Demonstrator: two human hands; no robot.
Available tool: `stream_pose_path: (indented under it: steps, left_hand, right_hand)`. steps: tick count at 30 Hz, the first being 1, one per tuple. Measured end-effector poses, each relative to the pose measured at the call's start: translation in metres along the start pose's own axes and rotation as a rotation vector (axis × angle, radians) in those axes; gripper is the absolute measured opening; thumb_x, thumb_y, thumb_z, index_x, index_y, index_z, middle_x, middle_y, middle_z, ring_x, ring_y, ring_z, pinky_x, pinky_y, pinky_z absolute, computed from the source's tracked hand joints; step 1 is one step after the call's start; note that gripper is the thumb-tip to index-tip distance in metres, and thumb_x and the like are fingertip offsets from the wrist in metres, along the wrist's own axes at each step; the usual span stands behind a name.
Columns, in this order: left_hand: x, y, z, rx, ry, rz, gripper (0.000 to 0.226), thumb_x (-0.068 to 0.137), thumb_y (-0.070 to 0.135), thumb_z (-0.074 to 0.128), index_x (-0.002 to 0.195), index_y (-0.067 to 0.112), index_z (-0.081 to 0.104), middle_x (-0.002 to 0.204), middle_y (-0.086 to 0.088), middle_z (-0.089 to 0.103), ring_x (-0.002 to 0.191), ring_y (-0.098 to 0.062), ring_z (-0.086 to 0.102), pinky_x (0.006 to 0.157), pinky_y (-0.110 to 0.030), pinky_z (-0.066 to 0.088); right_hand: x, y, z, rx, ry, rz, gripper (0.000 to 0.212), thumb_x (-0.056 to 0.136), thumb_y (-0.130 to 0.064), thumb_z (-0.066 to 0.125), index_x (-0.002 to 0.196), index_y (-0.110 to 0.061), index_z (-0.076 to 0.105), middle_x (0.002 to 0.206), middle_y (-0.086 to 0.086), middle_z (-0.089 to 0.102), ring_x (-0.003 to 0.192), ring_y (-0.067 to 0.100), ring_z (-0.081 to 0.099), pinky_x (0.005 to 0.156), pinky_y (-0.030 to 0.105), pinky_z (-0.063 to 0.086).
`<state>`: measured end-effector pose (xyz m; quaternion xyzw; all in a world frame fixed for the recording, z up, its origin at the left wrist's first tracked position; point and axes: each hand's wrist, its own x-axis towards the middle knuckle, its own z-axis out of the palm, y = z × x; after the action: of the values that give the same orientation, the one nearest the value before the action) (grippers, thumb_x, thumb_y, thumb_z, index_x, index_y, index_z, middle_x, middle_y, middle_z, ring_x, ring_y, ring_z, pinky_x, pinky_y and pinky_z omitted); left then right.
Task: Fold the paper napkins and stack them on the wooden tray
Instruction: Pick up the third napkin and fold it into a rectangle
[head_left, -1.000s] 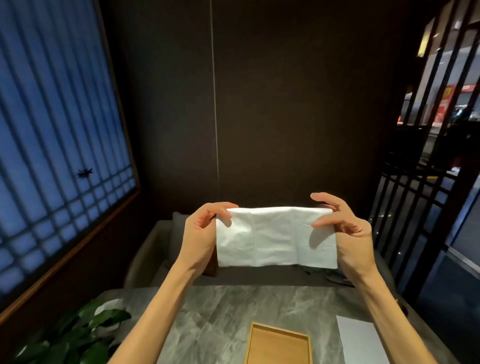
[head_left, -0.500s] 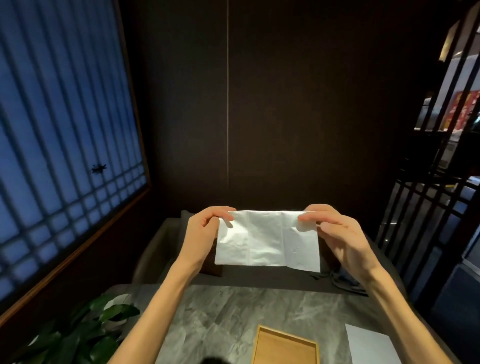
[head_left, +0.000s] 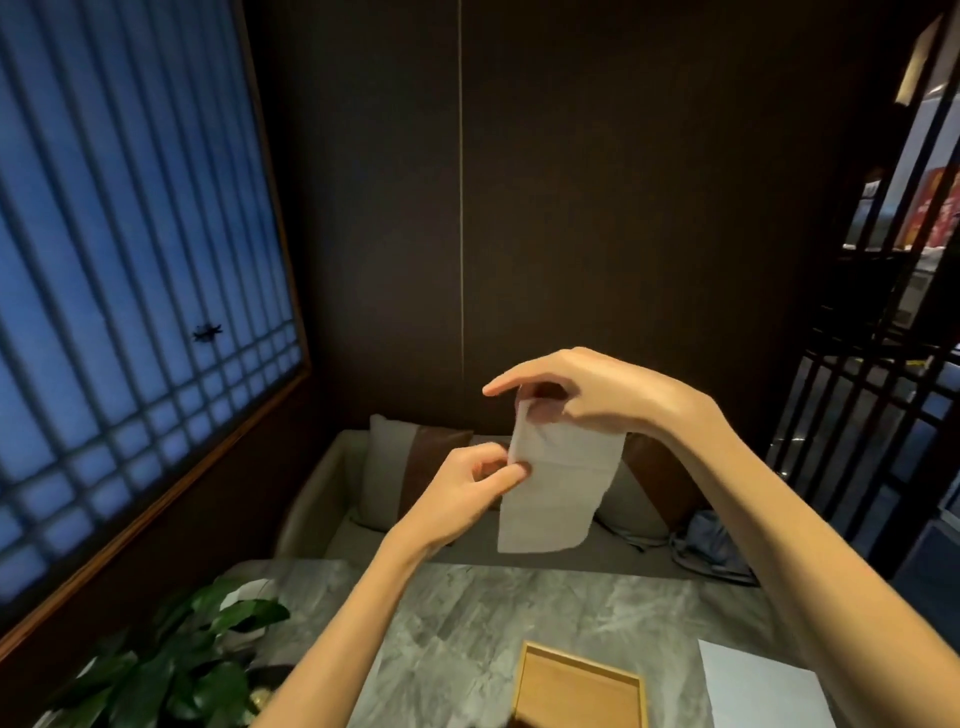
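Note:
A white paper napkin hangs in the air above the far edge of the table, now a tall narrow strip. My right hand pinches its top edge from above. My left hand pinches its left edge, lower down. The wooden tray lies on the grey marble table at the bottom of the view, its visible inside bare. A flat white napkin lies on the table to the right of the tray.
A leafy plant fills the table's near left corner. A sofa with cushions stands beyond the table. A latticed window is on the left and a dark slatted screen on the right.
The napkin was held wide between both hands. My right hand has swung over to the left and up, and the napkin now hangs doubled and narrow. My left hand dropped lower.

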<state>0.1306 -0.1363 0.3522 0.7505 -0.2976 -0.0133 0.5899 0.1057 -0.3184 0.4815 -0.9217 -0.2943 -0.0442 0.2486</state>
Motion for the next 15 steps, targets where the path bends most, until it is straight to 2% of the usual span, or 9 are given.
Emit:
stream_pose_path:
  steps: [2,3,4,6,8,10,11,13,15]
  left_hand:
    - [-0.001,-0.002,0.001,-0.121,0.095,-0.007,0.016,0.097,0.033,0.064,0.102,0.028,0.078,0.102,0.001,0.079,0.097,-0.019,0.076,0.083,-0.032,0.062]
    - [-0.001,-0.002,0.001,-0.151,0.136,-0.006,0.017,0.097,0.034,0.064,0.105,0.028,0.078,0.104,-0.001,0.079,0.097,-0.021,0.076,0.083,-0.033,0.063]
    - [-0.001,-0.002,0.001,-0.169,0.169,-0.011,0.017,0.097,0.034,0.064,0.106,0.029,0.078,0.105,0.0,0.079,0.097,-0.02,0.077,0.081,-0.031,0.063]
    - [0.0,0.0,-0.001,-0.214,0.229,-0.045,0.02,0.1,0.025,0.061,0.104,0.031,0.079,0.104,0.001,0.08,0.095,-0.018,0.078,0.076,-0.026,0.062]
    - [0.0,0.0,-0.005,-0.23,0.262,-0.077,0.024,0.1,0.021,0.059,0.101,0.033,0.079,0.102,0.001,0.081,0.093,-0.017,0.078,0.074,-0.025,0.062]
    - [0.0,0.0,-0.008,-0.205,0.246,-0.094,0.021,0.099,0.027,0.059,0.101,0.032,0.079,0.102,0.001,0.081,0.093,-0.018,0.078,0.077,-0.032,0.064]
    - [-0.001,0.0,-0.008,-0.194,0.225,-0.1,0.02,0.099,0.033,0.059,0.101,0.029,0.079,0.101,-0.001,0.08,0.094,-0.021,0.078,0.08,-0.037,0.065]
    - [-0.001,0.001,-0.007,-0.176,0.2,-0.117,0.034,0.099,0.044,0.057,0.097,0.018,0.078,0.099,-0.012,0.078,0.094,-0.033,0.075,0.08,-0.045,0.062]
    - [0.0,0.0,-0.004,-0.176,0.229,-0.132,0.049,0.1,0.046,0.055,0.096,0.001,0.071,0.098,-0.026,0.072,0.094,-0.047,0.068,0.076,-0.045,0.059]
  right_hand:
    - [-0.001,0.014,0.005,0.011,0.215,0.039,0.046,0.095,-0.031,0.065,0.139,-0.036,0.053,0.122,-0.012,0.063,0.113,0.01,0.063,0.094,0.028,0.057]
    - [-0.005,0.021,0.01,0.066,0.324,0.101,0.054,0.092,-0.046,0.062,0.143,-0.041,0.046,0.127,-0.015,0.06,0.115,0.007,0.061,0.094,0.023,0.054]
    - [-0.011,0.026,0.017,0.197,0.391,0.177,0.065,0.087,-0.06,0.059,0.146,-0.043,0.039,0.133,-0.017,0.055,0.118,0.004,0.058,0.095,0.022,0.051]
    - [-0.026,0.042,0.037,0.613,0.377,0.288,0.075,0.079,-0.072,0.058,0.146,-0.042,0.041,0.145,-0.014,0.052,0.124,0.008,0.058,0.099,0.033,0.054]
    - [-0.039,0.056,0.06,0.893,0.283,0.311,0.054,0.086,-0.063,0.061,0.133,-0.036,0.059,0.135,-0.003,0.066,0.117,0.017,0.068,0.093,0.039,0.059]
    - [-0.045,0.059,0.078,0.904,0.317,0.304,0.027,0.092,-0.045,0.065,0.116,-0.034,0.072,0.121,-0.001,0.074,0.11,0.017,0.072,0.085,0.034,0.062]
    - [-0.046,0.059,0.083,0.884,0.368,0.33,0.021,0.092,-0.04,0.067,0.11,-0.034,0.075,0.118,-0.002,0.075,0.108,0.016,0.073,0.085,0.032,0.061]
    - [-0.046,0.058,0.088,0.886,0.418,0.377,0.02,0.091,-0.039,0.069,0.107,-0.029,0.076,0.114,-0.003,0.076,0.107,0.016,0.073,0.088,0.035,0.06]
    - [-0.047,0.058,0.088,0.897,0.413,0.395,0.025,0.092,-0.038,0.068,0.109,-0.022,0.075,0.113,0.0,0.077,0.108,0.018,0.072,0.094,0.04,0.058]
